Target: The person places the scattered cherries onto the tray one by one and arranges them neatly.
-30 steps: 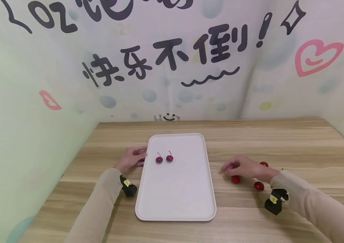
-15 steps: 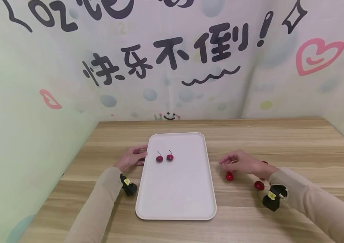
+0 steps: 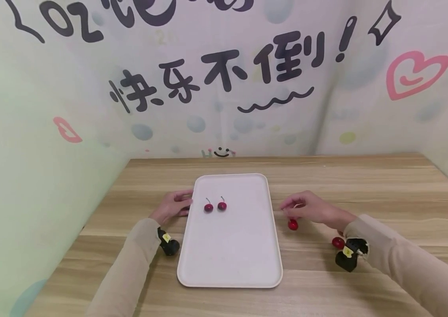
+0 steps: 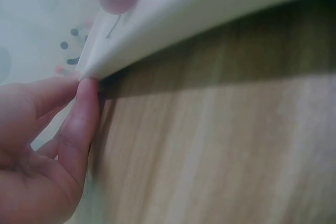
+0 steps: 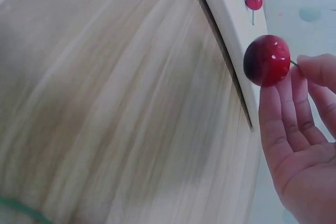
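My right hand (image 3: 310, 208) pinches a red cherry (image 3: 293, 224) by its stem, just right of the white tray (image 3: 236, 255). In the right wrist view the cherry (image 5: 268, 60) hangs clear of the table, its thin stem between thumb and finger. Two dark red cherries, a left one (image 3: 208, 208) and a right one (image 3: 222, 206), lie side by side on the tray's upper left part, stems pointing away. At the tray's left rim is my left hand (image 3: 171, 206); in the left wrist view its thumb and finger pinch that rim.
Another cherry (image 3: 338, 242) lies on the wooden table (image 3: 311, 273) beside my right wrist camera (image 3: 347, 257). A sliver of red behind the right wrist is mostly hidden. A printed cloth wall (image 3: 224, 127) stands along the table's back edge.
My right hand has moved left and away from me toward the tray, carrying the cherry by its stem off the table. The left hand and tray have stayed in place.
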`<state>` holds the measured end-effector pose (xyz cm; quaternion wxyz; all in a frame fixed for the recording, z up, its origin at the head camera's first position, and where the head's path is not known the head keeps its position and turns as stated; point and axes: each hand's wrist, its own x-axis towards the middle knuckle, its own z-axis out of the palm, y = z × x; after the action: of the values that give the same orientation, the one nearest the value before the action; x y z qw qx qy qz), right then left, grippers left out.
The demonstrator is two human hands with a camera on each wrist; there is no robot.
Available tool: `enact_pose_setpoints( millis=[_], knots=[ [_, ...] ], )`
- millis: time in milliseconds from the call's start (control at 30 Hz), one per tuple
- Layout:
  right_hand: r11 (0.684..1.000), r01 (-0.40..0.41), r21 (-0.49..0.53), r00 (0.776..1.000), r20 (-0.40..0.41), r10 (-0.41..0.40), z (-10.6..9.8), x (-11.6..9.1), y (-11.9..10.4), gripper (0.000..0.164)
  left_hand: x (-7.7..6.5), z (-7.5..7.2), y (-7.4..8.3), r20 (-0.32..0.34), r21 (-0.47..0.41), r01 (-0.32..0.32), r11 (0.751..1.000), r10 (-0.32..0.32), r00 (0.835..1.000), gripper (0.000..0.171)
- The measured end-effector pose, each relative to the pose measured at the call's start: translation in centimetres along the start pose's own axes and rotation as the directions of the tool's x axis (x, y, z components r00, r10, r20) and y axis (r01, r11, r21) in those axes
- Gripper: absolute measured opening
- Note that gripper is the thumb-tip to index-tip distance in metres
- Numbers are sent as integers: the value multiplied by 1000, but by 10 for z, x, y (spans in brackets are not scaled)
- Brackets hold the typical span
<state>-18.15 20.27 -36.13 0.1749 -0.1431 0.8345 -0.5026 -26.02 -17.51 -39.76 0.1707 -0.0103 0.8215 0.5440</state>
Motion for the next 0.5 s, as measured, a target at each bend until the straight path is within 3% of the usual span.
enact_pose_setpoints(
  millis=[233, 500],
  knots=[
    [999, -23, 25, 1000, -14, 23, 4, 4, -8, 29, -1, 0, -1, -1, 6, -10, 1000, 10, 1000, 43],
    [999, 46, -13, 999, -14, -47, 11, 18, -19, 23, 0, 0, -1, 1, -7, -7, 1000, 7, 1000, 42]
  ],
)
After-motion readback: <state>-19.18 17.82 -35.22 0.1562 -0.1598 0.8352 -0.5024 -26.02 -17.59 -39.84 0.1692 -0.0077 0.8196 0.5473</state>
